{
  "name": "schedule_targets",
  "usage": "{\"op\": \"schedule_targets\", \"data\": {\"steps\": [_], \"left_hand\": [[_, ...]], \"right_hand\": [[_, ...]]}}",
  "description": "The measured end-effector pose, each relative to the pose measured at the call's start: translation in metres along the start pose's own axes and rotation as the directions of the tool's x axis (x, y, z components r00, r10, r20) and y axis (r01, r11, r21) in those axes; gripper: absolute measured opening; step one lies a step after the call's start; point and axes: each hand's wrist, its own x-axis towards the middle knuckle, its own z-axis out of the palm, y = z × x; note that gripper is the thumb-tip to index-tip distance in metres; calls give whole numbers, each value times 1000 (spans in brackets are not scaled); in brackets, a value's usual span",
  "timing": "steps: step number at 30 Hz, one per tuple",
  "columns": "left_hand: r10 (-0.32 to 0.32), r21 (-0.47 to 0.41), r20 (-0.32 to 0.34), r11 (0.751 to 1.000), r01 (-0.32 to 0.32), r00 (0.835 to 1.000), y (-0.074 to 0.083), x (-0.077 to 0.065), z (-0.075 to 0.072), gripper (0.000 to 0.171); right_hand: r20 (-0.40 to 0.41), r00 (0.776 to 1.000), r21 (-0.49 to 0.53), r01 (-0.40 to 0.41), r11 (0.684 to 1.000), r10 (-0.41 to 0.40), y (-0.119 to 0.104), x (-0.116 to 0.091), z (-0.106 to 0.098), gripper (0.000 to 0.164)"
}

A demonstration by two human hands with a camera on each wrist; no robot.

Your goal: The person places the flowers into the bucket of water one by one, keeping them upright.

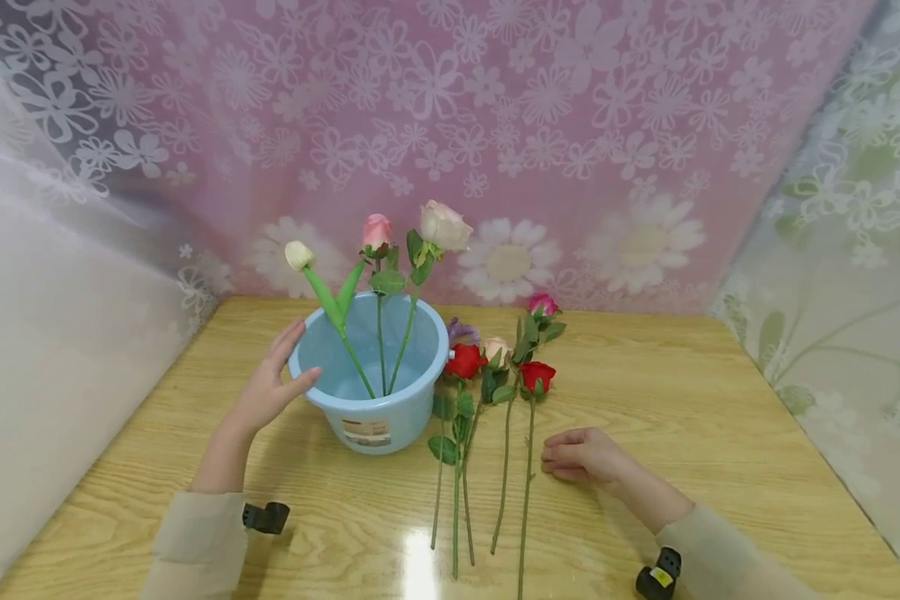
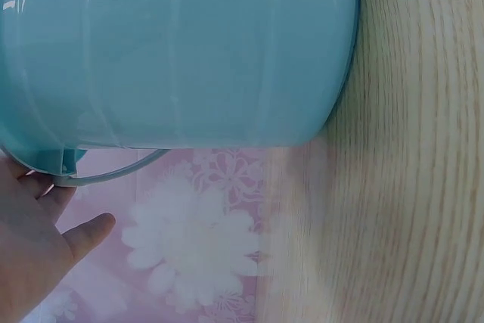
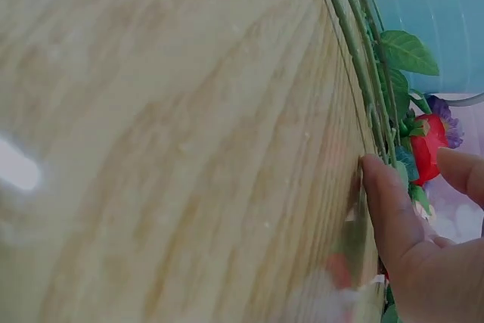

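My left hand [image 1: 270, 387] rests against the left rim of a light blue bucket [image 1: 420, 400], its fingers fairly straight and the thumb stretched out. The left wrist view has the fingers of the left hand [image 2: 38, 232] near where the bucket handle [image 2: 121, 175] joins the rim. Inside the bucket stand a white tulip [image 1: 298, 256], a pink rose [image 1: 377, 231] and a cream rose [image 1: 445, 226]. My right hand [image 1: 588, 456] is low over the table, holding nothing, fingertips just right of the stem of a red rose [image 1: 537, 377]. Thumb and fingers are apart in the right wrist view.
Left of that rose lie another red rose [image 1: 465, 361], a pale rose [image 1: 497, 351], a magenta flower [image 1: 543, 304] and a purple flower [image 1: 461, 331], stems toward me. The wooden table [image 1: 682, 392] meets a pink floral curtain [image 1: 570, 125] behind.
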Motion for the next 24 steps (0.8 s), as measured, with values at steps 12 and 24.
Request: {"op": "schedule_targets", "data": {"steps": [12,24], "left_hand": [[16,-42,6,999,-16,1000,0,-1,-1,71],[-13,-97,26,995,16,1000,20,-3,-3,70]], "right_hand": [[14,998,105,-68,992,67,4,2,3,44],[-20,995,111,-92,990,94,0,5,11,47]]}}
